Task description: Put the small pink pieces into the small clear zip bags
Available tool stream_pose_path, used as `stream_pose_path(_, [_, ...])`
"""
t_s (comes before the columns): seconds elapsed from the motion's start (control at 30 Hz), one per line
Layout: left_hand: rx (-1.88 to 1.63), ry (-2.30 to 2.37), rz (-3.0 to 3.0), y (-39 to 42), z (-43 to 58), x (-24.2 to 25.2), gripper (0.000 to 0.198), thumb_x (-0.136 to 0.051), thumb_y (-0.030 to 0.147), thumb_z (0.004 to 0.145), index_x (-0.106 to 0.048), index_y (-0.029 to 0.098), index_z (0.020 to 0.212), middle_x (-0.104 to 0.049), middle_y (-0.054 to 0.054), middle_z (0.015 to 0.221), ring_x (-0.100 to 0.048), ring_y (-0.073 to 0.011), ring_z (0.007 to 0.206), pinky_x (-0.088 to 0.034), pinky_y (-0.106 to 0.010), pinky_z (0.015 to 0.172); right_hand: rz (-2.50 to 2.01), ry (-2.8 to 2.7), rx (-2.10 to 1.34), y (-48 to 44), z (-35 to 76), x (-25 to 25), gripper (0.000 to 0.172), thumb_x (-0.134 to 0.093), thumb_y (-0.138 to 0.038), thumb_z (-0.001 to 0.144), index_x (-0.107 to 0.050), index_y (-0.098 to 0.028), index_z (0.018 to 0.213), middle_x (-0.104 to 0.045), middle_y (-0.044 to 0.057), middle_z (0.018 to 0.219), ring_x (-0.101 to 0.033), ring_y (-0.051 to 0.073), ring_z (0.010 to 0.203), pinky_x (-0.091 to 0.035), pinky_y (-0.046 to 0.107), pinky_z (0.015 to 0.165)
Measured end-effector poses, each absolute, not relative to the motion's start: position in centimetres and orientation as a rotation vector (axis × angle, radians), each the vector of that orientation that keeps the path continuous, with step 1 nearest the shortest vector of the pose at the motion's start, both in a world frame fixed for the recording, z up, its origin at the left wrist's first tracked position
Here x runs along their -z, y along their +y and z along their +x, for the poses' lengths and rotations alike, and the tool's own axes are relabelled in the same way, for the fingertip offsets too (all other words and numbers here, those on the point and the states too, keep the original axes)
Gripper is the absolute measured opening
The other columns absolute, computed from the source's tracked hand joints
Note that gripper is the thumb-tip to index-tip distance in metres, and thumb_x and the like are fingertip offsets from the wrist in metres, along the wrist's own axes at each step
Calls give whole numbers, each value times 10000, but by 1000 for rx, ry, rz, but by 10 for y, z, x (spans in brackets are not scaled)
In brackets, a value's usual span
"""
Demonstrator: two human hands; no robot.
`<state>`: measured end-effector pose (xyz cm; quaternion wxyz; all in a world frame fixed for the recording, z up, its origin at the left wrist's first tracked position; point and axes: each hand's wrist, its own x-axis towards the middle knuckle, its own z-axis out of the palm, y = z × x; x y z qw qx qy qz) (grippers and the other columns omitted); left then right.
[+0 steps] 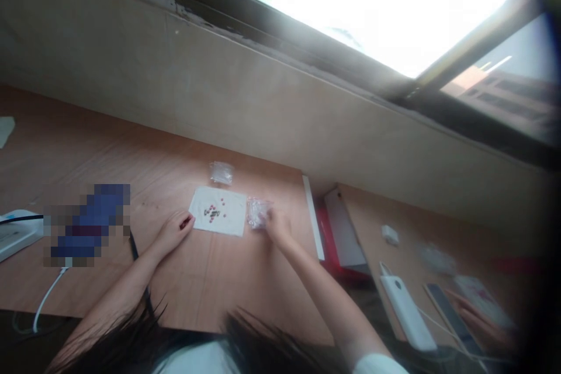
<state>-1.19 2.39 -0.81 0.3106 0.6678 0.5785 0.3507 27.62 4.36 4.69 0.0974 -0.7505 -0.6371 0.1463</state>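
Observation:
A white sheet [234, 213] lies on the wooden table, with several small red pieces and a few dark pieces near its middle. My left hand [176, 230] rests at the sheet's left edge, its fingers curled around something dark red that is too small to make out. To the right of the sheet, my right hand [277, 227] touches the right side of a clear plastic bag [258, 213] with pinkish contents; its fingertips are blurred. Another clear bag [222, 173] lies just behind the sheet.
A pixelated blue object [92, 222] and a white device [20, 234] with cables lie at the left. Across a gap on the right, a second table [363, 210] holds a white power bank [407, 312], a phone [453, 315] and another person's hand [482, 318].

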Motion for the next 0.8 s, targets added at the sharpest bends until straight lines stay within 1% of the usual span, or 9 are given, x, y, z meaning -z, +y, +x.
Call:
stream_pose_path(0.13, [-885,1518,1619,26,-16,-1,295,-427,425,702,-558,168,645,-593,-19,651,-523,-172,678,-414,-261,624,-2134,-1719,-446,36,276,-64,86,-487,-190,689,-568,-167,707,-587,60,702,-517,165,659,-345,249,583])
stream_pose_path(0.2, [-838,1502,1514,27,-16,-11,322,-427,443,698,-572,155,685,-614,-27,681,-541,-179,687,-424,-272,622,-2007,-1622,-503,30,270,-74,156,-452,-134,681,-577,-180,762,-593,53,747,-528,167,704,-370,258,611])
stream_pose_path(0.33, [-877,1371,1492,25,-4,-42,370,-491,439,664,-589,134,849,-627,-77,898,-561,-202,824,-436,-292,703,-1666,-1553,-792,16,244,-86,220,-387,-129,679,-576,-173,782,-587,45,811,-545,146,694,-420,271,605])
stream_pose_path(0.4, [-882,1240,1596,22,7,-59,381,-486,392,695,-560,150,980,-583,-82,1038,-533,-198,924,-419,-296,776,-1561,-1581,-912,10,228,-86,222,-374,-121,666,-577,-163,745,-587,36,775,-547,136,678,-434,278,615])
stream_pose_path(0.47, [-879,1161,1691,17,16,-72,357,-485,351,717,-549,171,1019,-560,-70,1086,-506,-191,976,-392,-297,831,-1489,-1643,-965,5,215,-83,226,-377,-96,644,-579,-162,719,-592,24,739,-546,133,693,-435,289,659])
stream_pose_path(0.57, [-819,1101,1758,11,22,-83,253,-482,322,732,-607,163,883,-617,-61,944,-544,-184,886,-407,-291,801,-1434,-1692,-991,3,204,-76,236,-382,-73,630,-579,-166,718,-598,19,730,-541,135,714,-424,297,694])
stream_pose_path(0.67, [-766,1110,1731,9,18,-86,202,-517,312,712,-614,153,792,-629,-50,821,-567,-175,781,-436,-281,719,-1490,-1675,-997,4,201,-72,198,-397,-113,663,-565,-165,753,-590,31,737,-531,145,699,-416,306,680])
stream_pose_path(0.73, [-736,1123,1687,10,16,-87,187,-554,314,682,-606,143,735,-620,-37,735,-570,-165,706,-449,-274,660,-1578,-1672,-864,5,200,-73,159,-437,-146,664,-545,-165,779,-575,45,778,-512,164,747,-393,329,715])
stream_pose_path(0.8, [-709,1120,1626,11,16,-89,193,-572,326,662,-590,134,673,-595,-22,651,-564,-149,623,-458,-266,597,-1650,-1666,-640,4,198,-77,149,-485,-169,645,-518,-166,790,-550,57,827,-475,185,813,-359,348,756])
